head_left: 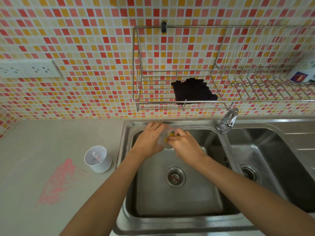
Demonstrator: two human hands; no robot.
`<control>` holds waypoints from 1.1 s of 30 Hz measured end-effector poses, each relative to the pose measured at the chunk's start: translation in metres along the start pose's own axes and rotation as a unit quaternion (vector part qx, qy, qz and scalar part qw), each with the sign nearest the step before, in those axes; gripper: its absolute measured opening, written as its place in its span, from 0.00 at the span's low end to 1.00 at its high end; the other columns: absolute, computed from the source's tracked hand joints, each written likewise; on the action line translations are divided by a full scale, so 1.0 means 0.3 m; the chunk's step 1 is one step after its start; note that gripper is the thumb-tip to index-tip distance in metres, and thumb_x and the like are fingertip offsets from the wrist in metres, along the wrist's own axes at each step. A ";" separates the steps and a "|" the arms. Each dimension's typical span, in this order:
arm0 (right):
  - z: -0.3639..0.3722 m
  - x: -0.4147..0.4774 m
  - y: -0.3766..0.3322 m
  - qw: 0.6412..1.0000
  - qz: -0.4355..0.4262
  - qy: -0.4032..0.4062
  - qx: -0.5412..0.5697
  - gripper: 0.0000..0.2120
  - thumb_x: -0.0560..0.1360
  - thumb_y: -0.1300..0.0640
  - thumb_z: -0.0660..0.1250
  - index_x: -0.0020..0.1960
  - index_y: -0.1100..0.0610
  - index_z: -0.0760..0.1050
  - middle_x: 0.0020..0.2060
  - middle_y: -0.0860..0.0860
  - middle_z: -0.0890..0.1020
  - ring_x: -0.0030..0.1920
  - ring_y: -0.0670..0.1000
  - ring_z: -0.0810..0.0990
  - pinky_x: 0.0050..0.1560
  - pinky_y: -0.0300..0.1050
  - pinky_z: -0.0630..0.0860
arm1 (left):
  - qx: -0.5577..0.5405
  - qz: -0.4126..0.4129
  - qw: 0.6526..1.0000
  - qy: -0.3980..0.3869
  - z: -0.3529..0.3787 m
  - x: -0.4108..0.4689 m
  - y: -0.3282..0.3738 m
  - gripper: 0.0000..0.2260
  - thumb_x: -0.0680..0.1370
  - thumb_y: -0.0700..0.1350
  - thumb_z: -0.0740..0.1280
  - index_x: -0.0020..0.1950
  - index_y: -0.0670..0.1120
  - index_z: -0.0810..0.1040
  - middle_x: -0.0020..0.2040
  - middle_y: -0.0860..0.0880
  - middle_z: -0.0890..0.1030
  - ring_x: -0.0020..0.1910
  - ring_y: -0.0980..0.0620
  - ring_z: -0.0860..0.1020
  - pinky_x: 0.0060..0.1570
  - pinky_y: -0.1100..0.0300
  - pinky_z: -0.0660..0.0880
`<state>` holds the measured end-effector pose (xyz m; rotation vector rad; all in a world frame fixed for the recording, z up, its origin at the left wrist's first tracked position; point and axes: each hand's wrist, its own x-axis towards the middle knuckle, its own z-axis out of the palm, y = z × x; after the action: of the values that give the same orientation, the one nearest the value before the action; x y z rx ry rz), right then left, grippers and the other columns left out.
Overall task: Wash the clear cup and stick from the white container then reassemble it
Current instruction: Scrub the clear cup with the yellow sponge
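Over the far end of the left sink basin [179,201], my left hand [150,138] grips the clear cup [164,139], which lies on its side and is mostly hidden between both hands. My right hand [185,144] holds a yellow and blue sponge [171,134] pushed against the cup's mouth. The white container [98,159] stands upright on the grey counter left of the sink. A small stick [96,155] with a pale tip leans inside it.
A chrome tap [228,121] stands between the two basins, spout turned toward the left one. The right basin [272,159] lies beside it. A wire rack [179,97] with a dark cloth [192,91] hangs on the tiled wall. Pink scribbles [59,181] mark the counter. Wall sockets [27,68] sit at left.
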<state>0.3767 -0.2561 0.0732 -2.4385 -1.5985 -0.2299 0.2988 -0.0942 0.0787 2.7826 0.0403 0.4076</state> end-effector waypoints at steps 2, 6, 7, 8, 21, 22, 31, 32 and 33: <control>-0.007 -0.014 0.000 0.992 0.040 -0.049 0.111 0.13 0.73 0.62 0.68 0.55 0.50 0.83 0.43 0.50 0.82 0.48 0.50 0.71 0.48 0.46 0.74 | -0.011 -0.015 1.000 -0.009 -0.002 -0.013 -0.008 0.32 0.66 0.46 0.76 0.68 0.47 0.70 0.63 0.50 0.74 0.63 0.49 0.68 0.60 0.61 0.69; -0.014 -0.020 0.021 0.989 0.013 -0.066 0.132 0.15 0.74 0.62 0.68 0.58 0.50 0.81 0.48 0.49 0.83 0.50 0.50 0.72 0.50 0.46 0.74 | -0.012 -0.013 1.000 -0.017 0.009 -0.027 -0.010 0.31 0.66 0.46 0.75 0.68 0.47 0.70 0.63 0.51 0.74 0.63 0.50 0.68 0.58 0.66 0.62; -0.012 -0.018 0.030 0.995 -0.011 -0.059 0.084 0.19 0.70 0.65 0.71 0.58 0.50 0.81 0.47 0.50 0.83 0.50 0.52 0.74 0.47 0.48 0.75 | -0.010 -0.014 1.000 -0.016 0.013 -0.025 -0.008 0.31 0.66 0.47 0.75 0.68 0.48 0.70 0.63 0.51 0.74 0.63 0.51 0.68 0.58 0.67 0.62; -0.008 -0.017 0.037 0.998 -0.033 -0.037 0.042 0.22 0.66 0.66 0.73 0.57 0.51 0.81 0.47 0.49 0.83 0.50 0.53 0.75 0.44 0.50 0.76 | -0.011 -0.015 1.000 -0.016 0.014 -0.022 -0.008 0.31 0.66 0.47 0.75 0.68 0.48 0.70 0.63 0.51 0.74 0.63 0.51 0.68 0.59 0.66 0.63; -0.027 -0.055 0.048 0.983 -0.132 0.126 0.022 0.22 0.65 0.65 0.77 0.58 0.58 0.79 0.54 0.48 0.82 0.52 0.52 0.71 0.54 0.43 0.77 | -0.168 -0.039 0.984 -0.033 -0.033 -0.025 -0.029 0.36 0.65 0.47 0.76 0.70 0.51 0.66 0.66 0.51 0.73 0.66 0.52 0.70 0.67 0.51 0.68; -0.033 -0.047 0.045 0.981 -0.129 0.141 0.030 0.20 0.66 0.66 0.76 0.57 0.58 0.80 0.53 0.49 0.82 0.52 0.51 0.71 0.55 0.42 0.76 | -0.180 -0.047 0.982 -0.031 -0.031 -0.023 -0.027 0.36 0.65 0.48 0.76 0.70 0.51 0.65 0.66 0.52 0.72 0.66 0.52 0.70 0.66 0.50 0.69; -0.047 -0.024 0.006 0.986 -0.047 0.040 0.152 0.14 0.74 0.64 0.67 0.58 0.55 0.81 0.53 0.47 0.83 0.53 0.50 0.75 0.57 0.39 0.73 | -0.118 -0.040 0.990 0.063 0.012 -0.017 -0.025 0.37 0.60 0.55 0.81 0.63 0.45 0.69 0.61 0.47 0.70 0.57 0.54 0.71 0.52 0.69 0.71; -0.049 -0.018 0.004 0.985 -0.016 0.009 0.171 0.14 0.75 0.63 0.66 0.59 0.53 0.81 0.52 0.46 0.83 0.54 0.49 0.74 0.57 0.38 0.72 | -0.106 -0.031 0.992 0.063 0.015 -0.020 -0.026 0.37 0.60 0.55 0.81 0.63 0.45 0.70 0.61 0.46 0.70 0.57 0.54 0.70 0.51 0.70 0.70; -0.047 -0.011 0.004 0.983 0.001 -0.017 0.181 0.14 0.76 0.63 0.65 0.59 0.52 0.81 0.52 0.45 0.83 0.55 0.48 0.73 0.56 0.37 0.70 | -0.101 -0.029 0.993 0.058 0.015 -0.021 -0.027 0.37 0.60 0.54 0.81 0.64 0.46 0.71 0.61 0.46 0.70 0.58 0.54 0.71 0.51 0.68 0.71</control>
<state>0.3764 -0.2633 0.0859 -2.1731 -1.4974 0.0973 0.2943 -0.0885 0.0703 2.5501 0.1007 0.5274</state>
